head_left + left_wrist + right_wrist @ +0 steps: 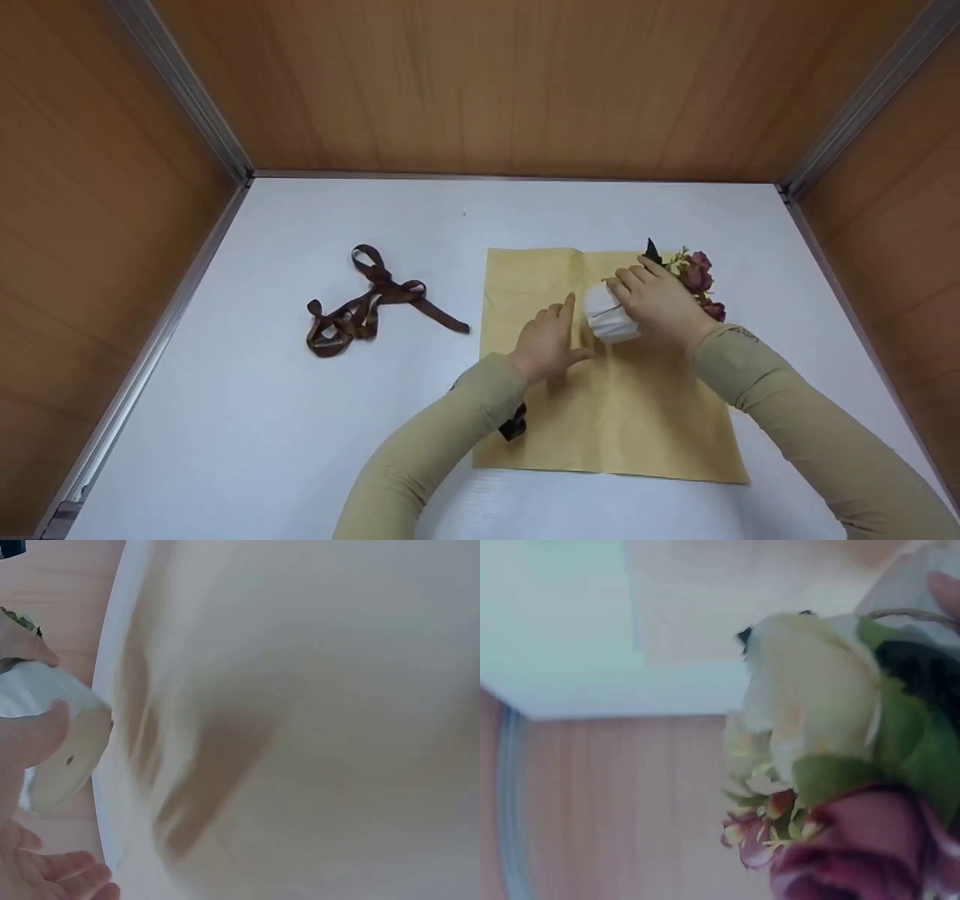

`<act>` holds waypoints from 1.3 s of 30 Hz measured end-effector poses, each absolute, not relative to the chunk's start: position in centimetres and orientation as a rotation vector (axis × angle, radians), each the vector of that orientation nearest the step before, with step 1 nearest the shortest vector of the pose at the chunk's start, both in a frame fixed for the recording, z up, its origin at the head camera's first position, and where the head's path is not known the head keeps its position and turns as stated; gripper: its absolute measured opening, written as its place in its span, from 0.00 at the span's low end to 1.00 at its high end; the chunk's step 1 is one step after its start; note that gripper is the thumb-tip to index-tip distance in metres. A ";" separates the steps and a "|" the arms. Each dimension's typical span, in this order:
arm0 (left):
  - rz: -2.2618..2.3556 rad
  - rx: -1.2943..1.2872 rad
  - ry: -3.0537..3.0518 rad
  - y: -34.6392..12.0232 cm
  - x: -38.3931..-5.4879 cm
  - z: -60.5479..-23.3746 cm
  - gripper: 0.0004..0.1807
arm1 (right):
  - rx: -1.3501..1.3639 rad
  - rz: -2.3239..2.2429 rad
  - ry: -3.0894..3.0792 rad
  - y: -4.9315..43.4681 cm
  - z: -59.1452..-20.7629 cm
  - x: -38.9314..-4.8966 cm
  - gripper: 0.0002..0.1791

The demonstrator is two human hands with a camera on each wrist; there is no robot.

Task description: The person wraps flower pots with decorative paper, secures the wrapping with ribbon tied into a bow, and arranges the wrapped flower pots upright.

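Observation:
My right hand [660,300] grips a white flower pot [609,315], tilted over the kraft paper [536,435]. Its flowers [699,271] point to the right, away from the left hand. In the right wrist view a cream rose [817,686], a mauve rose [866,840] and green leaves show close up. Beside the pot's base my left hand [546,341] is held with fingers extended and thumb spread. The left wrist view shows the pot's bottom [75,757] with a small hole, near the left thumb [41,735]; whether they touch, I cannot tell.
A tangled brown ribbon [379,292] lies on the white table [247,412], left of the paper. Wood panels [480,90] with metal edging stand at the back and both sides. A small dark object [514,425] shows by the left forearm.

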State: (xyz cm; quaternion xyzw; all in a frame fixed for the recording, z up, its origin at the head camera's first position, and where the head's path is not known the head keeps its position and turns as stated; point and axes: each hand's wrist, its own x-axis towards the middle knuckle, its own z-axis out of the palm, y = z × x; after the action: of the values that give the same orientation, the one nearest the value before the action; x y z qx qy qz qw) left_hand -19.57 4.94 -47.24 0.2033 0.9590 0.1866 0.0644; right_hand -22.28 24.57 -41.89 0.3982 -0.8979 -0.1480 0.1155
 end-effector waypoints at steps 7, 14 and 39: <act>0.791 0.618 2.900 6.4 -19.7 -47.1 0.45 | 1.112 0.012 -2.680 25.7 -42.8 -21.7 0.44; 0.771 0.645 2.904 7.1 -19.6 -46.6 0.45 | 1.033 0.190 -2.695 27.2 -43.7 -21.2 0.48; 0.484 0.840 2.971 10.8 -19.1 -47.2 0.37 | 1.013 0.361 -2.656 31.9 -47.2 -21.0 0.50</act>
State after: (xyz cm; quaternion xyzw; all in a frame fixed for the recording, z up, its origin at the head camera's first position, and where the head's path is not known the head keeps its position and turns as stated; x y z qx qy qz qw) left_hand -19.09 10.77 -47.20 0.2689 0.9506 0.1549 0.0079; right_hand -21.04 31.95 -47.16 0.3500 -0.9182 0.1247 0.1376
